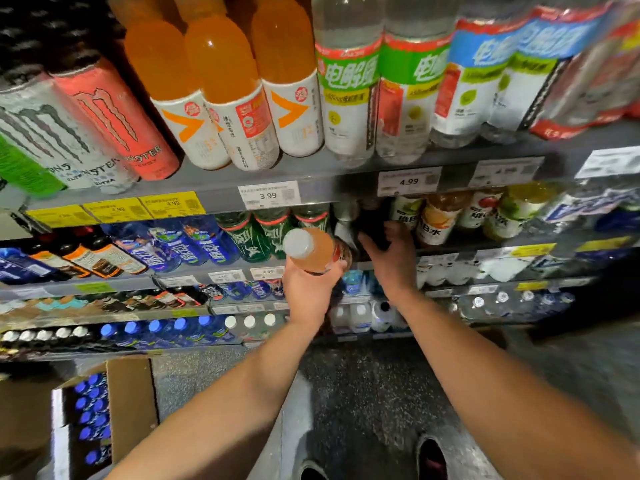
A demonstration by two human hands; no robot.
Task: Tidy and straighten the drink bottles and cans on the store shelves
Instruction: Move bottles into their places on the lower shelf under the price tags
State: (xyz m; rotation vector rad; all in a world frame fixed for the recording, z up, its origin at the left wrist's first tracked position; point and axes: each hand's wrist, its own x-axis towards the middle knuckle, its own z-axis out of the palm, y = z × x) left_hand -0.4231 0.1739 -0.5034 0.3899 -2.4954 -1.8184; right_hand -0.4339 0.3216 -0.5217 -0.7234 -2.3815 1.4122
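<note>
My left hand grips an orange drink bottle with a white cap, held in front of the second shelf. My right hand reaches into that shelf and its fingers wrap a dark bottle standing in a gap between green bottles and fruit-label bottles. The top shelf carries Monster cans, orange drink bottles and clear electrolyte bottles. The back of the gap is dark and hidden.
Price tags line the grey shelf edges. Blue bottles fill the left of the second shelf. Lower shelves hold more bottles. An open cardboard box of blue-capped bottles sits on the floor at left. My shoes show below.
</note>
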